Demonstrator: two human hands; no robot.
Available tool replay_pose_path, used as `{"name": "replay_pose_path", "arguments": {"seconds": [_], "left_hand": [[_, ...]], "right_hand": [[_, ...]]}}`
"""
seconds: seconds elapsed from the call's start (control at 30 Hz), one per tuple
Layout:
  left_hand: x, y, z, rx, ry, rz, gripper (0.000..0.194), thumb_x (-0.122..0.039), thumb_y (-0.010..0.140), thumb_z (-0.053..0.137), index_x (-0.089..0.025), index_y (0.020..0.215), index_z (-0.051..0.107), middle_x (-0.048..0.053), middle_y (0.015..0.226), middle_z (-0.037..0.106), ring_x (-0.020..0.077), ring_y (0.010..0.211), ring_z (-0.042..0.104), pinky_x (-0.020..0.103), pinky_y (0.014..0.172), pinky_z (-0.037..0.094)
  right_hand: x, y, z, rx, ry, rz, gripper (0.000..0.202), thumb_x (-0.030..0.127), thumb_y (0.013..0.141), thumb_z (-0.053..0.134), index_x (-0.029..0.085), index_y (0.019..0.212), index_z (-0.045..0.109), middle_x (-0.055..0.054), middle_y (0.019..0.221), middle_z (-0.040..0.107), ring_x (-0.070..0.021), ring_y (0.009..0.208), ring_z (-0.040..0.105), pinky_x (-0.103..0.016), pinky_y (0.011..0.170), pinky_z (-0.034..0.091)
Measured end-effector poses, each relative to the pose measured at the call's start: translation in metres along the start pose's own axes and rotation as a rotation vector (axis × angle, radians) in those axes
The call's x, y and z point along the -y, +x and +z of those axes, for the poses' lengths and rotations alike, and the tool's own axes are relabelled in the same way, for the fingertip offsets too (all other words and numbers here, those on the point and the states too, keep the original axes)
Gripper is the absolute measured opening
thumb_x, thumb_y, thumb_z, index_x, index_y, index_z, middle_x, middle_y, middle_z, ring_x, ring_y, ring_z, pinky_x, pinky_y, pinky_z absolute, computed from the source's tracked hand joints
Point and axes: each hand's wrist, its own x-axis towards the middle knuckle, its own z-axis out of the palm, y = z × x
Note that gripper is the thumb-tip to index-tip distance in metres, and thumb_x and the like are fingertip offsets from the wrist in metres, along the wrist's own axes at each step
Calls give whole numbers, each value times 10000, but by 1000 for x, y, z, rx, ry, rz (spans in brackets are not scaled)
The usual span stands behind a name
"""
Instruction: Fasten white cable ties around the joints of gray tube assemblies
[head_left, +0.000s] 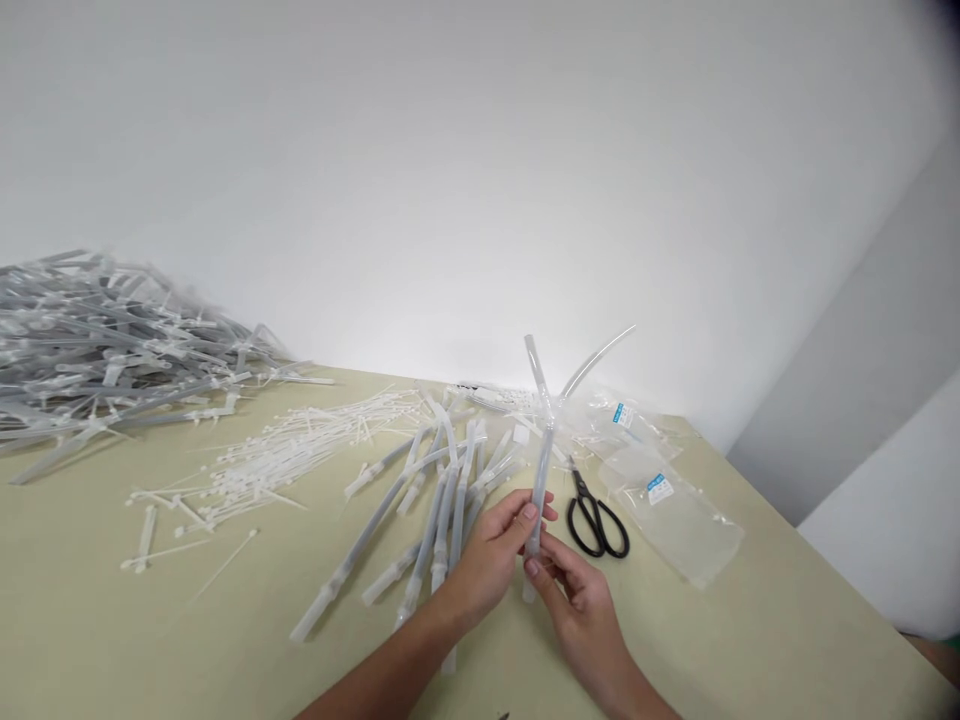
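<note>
Both hands grip one clear plastic tube assembly (pixel 544 455), held upright over the table. At its top it forks into a short straight branch and a longer branch curving right. My left hand (pixel 504 528) is closed round the tube's lower part, thumb in front. Just below, my right hand (pixel 576 588) pinches the lower end between thumb and fingers; part of the end is hidden there. Several similar tube assemblies (pixel 427 530) lie beside and under my left hand. To the right of the held tube are scissors with black handles (pixel 598 525).
A large heap of tubing assemblies (pixel 112 350) covers the table's far left. White cable ties (pixel 285 450) are spread in front of it. Clear plastic bags (pixel 690 535) with blue-and-white labels lie at the right. The pale green table (pixel 247 650) meets a white wall (pixel 450 200) behind.
</note>
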Motion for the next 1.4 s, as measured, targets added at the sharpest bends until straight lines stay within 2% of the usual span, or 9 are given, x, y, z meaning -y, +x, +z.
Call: {"name": "replay_pose_path", "arguments": {"seconds": [0.5, 0.8, 1.0, 1.17, 1.3, 1.4], "left_hand": [[4, 5, 0, -18, -9, -61, 348, -444, 818, 544, -181, 1027, 630, 30, 857, 601, 145, 748, 529, 267, 681, 399], [6, 8, -1, -17, -7, -62, 336, -448, 801, 565, -156, 952, 630, 27, 810, 572, 134, 707, 505, 244, 635, 387], [7, 9, -5, -37, -90, -102, 359, -399, 784, 603, -180, 1067, 626, 42, 879, 594, 129, 705, 502, 238, 613, 374], [4, 9, -9, -67, -104, -74, 360, -299, 781, 598, -196, 1126, 610, 67, 932, 633, 177, 844, 530, 261, 682, 398], [-1, 9, -10, -92, -152, -57, 335, -348, 799, 590, -196, 1095, 622, 68, 942, 625, 162, 819, 529, 286, 738, 409], [-4, 12, -13, -118, -211, -8, 310, -366, 804, 588, -185, 1051, 637, 69, 957, 612, 141, 766, 529, 284, 723, 410]], "right_hand": [[-1, 0, -4, 7, 24, 65, 383, 428, 822, 585, 195, 1120, 643, -59, 829, 673, -222, 777, 582, -336, 735, 452], [4, -1, -2, 22, 72, 79, 384, 433, 822, 585, 209, 1128, 639, -76, 917, 688, -223, 802, 586, -342, 765, 440], [5, 0, -2, 50, 35, 71, 418, 468, 835, 546, 204, 1147, 631, -87, 927, 687, -246, 845, 593, -345, 747, 438], [5, -2, 1, 55, 64, 97, 404, 458, 806, 593, 200, 1111, 648, -87, 884, 693, -226, 772, 591, -333, 723, 447], [4, -6, 5, 99, 61, 116, 348, 449, 805, 596, 190, 1026, 672, -64, 789, 671, -199, 702, 554, -304, 664, 425], [4, -8, 9, 186, 68, 116, 280, 424, 811, 595, 184, 927, 680, -26, 689, 607, -161, 625, 486, -275, 601, 381]]}}
